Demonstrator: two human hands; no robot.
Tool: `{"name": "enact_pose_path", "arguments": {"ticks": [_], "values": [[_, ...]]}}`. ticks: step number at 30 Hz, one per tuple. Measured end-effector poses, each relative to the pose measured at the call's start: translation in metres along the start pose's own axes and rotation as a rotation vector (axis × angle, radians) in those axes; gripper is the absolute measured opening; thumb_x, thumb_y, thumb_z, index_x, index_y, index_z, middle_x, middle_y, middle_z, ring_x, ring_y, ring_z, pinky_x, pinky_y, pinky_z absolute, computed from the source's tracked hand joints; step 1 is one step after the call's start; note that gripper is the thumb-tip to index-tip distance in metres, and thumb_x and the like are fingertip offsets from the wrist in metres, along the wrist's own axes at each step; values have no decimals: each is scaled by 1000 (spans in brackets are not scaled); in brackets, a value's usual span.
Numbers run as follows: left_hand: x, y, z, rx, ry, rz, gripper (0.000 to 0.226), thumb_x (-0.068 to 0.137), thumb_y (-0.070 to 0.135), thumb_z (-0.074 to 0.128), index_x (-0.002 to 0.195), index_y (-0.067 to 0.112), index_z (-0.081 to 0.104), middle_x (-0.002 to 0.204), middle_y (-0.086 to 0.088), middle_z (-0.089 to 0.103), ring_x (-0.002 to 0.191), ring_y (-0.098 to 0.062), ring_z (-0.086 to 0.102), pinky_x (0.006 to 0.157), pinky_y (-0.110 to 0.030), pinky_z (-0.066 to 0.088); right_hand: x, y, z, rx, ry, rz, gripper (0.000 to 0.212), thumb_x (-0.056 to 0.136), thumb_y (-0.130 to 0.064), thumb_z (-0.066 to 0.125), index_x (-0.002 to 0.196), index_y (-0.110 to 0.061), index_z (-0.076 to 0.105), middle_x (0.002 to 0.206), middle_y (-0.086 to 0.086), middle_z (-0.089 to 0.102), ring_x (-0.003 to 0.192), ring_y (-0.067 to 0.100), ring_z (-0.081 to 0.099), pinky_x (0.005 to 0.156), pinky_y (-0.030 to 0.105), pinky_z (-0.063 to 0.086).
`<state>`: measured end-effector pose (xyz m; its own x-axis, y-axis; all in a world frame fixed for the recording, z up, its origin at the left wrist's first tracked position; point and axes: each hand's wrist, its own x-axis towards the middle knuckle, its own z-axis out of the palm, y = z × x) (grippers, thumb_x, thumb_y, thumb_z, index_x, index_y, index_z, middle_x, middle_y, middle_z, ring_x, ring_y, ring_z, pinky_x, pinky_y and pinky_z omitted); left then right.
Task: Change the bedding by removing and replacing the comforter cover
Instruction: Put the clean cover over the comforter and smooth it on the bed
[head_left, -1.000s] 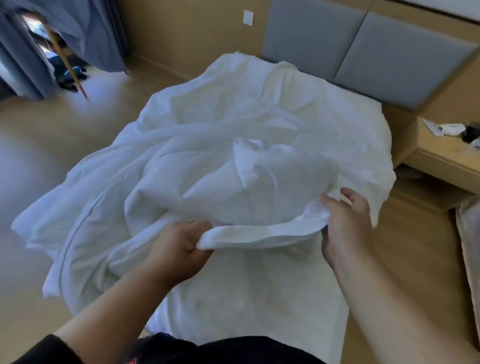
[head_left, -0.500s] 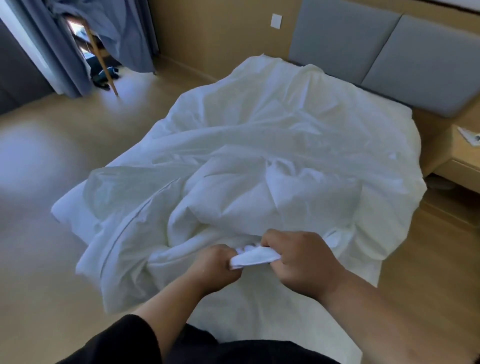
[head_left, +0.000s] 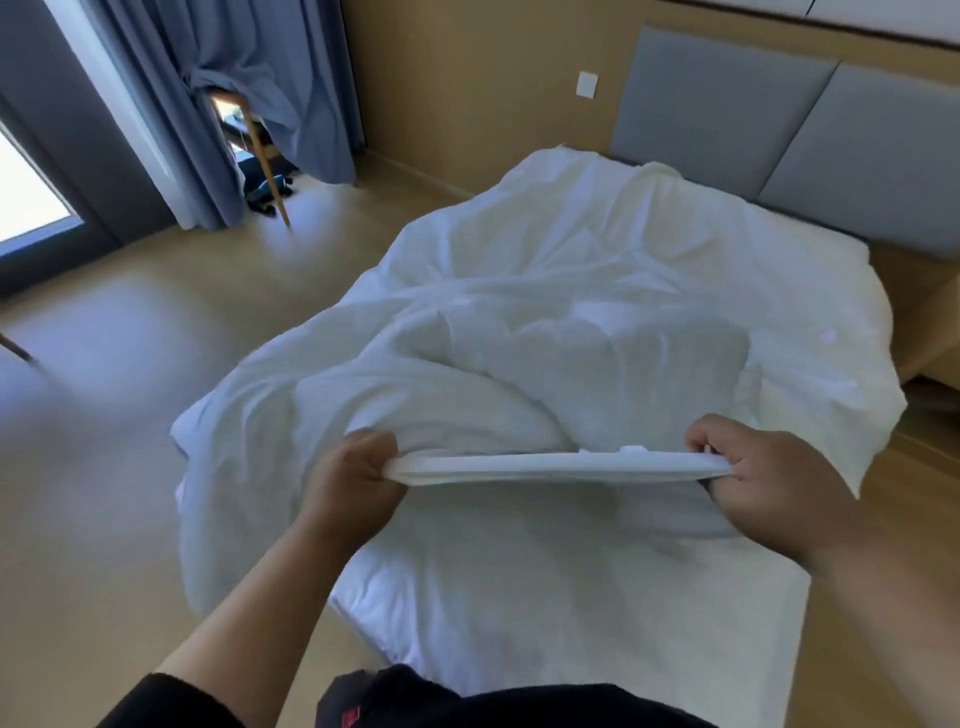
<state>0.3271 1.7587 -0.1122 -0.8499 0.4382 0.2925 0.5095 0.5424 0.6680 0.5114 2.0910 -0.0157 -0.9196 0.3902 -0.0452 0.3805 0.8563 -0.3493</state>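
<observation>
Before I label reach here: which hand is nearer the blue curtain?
Left. The left hand lies on the blue curtain side of the bed; the right hand is farther across.

Bare forearms, both; left hand (head_left: 349, 480) and right hand (head_left: 769, 483) uncovered, no rings or watch visible. Black sleeve (head_left: 171, 701) pushed up at 7 o'clock. Black top (head_left: 519, 701) at 6 o'clock, small red marking (head_left: 351, 718) on it.
</observation>
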Motion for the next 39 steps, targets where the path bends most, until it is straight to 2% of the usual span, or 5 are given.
{"name": "enact_pose_path", "arguments": {"ticks": [10, 16, 23, 30, 39], "values": [[-19, 79, -25, 195, -424, 197, 29, 83, 25, 60, 64, 23, 38, 61, 6, 42, 61, -21, 46, 56, -31, 34, -5, -100, 100, 71, -309, -428, 38, 94, -38, 57, 130, -32, 50, 126, -8, 58, 114, 15, 55, 84, 28, 40], [-65, -6, -11, 361, -666, -69, 32, 81, 6, 44, 74, 35, 33, 83, 11, 40, 69, -13, 45, 59, -31, 38, -20, -108, 102, 205, -339, -516, 13, 82, -26, 45, 90, -28, 55, 83, -4, 63, 72, 12, 51, 61, 32, 31], [-105, -109, 31, -165, -101, -750, 24, 98, 9, 55, 81, 22, 66, 91, -1, 64, 95, -27, 60, 84, -35, 46, -18, -130, 77, 483, -360, -407, 16, 93, -10, 60, 86, -21, 69, 76, -4, 65, 69, 9, 60, 63, 30, 46], [-129, -117, 73, -83, -539, -688, 36, 93, 52, 56, 122, 31, 58, 122, 10, 64, 107, -11, 61, 84, -27, 48, -18, -152, 72, 563, -280, -334, 12, 89, -26, 62, 87, -27, 73, 78, -3, 70, 75, 17, 68, 63, 33, 50], [-52, -169, 0, -130, -117, -545, 79, 72, 40, 87, 138, 18, 50, 133, 2, 54, 122, -19, 48, 96, -32, 39, -26, -174, 50, 588, -36, -306, 35, 92, 2, 65, 88, -31, 76, 74, -8, 71, 66, 4, 64, 58, 12, 45]]}}
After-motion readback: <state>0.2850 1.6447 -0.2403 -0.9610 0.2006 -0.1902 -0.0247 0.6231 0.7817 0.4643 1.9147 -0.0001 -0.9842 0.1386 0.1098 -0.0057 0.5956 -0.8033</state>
